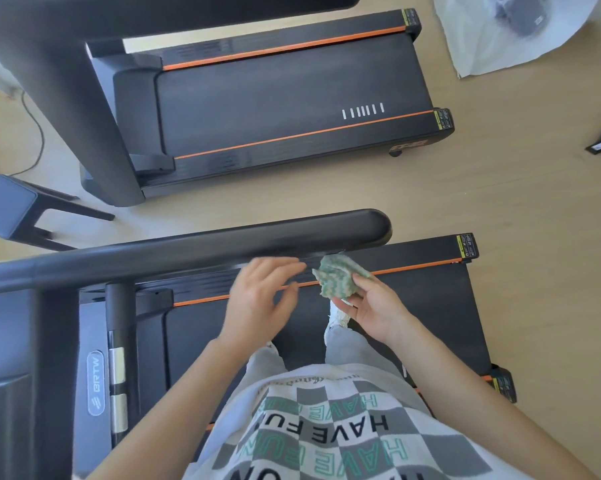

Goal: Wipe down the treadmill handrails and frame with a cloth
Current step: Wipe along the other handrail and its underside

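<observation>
I stand on the black belt of a treadmill point(430, 306) with orange side stripes. Its black handrail point(205, 251) runs across the view from the left edge to a rounded end at the right. My right hand point(375, 310) holds a crumpled green and white cloth point(338, 280) just below the rail's right end; whether the cloth touches the rail I cannot tell. My left hand point(261, 299) hovers below the rail's middle, fingers spread, holding nothing, a little left of the cloth. An upright post point(119, 306) joins the rail at the left.
A second treadmill point(292, 98) stands parallel beyond a strip of wooden floor. A dark stool point(11, 206) sits at the left, with a cable on the floor behind it. A white plastic bag point(506, 32) lies at the top right.
</observation>
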A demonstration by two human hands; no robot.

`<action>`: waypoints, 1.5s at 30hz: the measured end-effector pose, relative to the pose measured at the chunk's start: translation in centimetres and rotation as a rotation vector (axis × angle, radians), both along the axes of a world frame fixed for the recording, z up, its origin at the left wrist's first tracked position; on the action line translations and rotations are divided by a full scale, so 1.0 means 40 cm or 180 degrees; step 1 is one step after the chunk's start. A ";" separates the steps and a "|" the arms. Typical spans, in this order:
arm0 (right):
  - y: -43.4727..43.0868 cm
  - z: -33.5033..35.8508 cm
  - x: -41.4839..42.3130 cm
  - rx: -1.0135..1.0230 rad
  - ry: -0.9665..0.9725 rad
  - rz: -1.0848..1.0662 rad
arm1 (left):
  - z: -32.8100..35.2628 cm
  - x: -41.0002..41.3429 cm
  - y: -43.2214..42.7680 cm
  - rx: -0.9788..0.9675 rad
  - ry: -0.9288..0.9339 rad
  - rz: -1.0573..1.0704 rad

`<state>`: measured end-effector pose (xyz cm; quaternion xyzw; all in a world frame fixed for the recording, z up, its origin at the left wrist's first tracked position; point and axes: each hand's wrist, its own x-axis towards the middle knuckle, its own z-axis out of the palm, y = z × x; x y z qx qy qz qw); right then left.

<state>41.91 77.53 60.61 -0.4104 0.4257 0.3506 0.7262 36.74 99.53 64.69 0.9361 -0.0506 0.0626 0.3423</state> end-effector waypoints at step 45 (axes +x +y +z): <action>0.077 -0.059 0.026 0.1299 0.0281 -0.1463 | -0.029 0.079 0.169 0.1027 0.0354 0.0038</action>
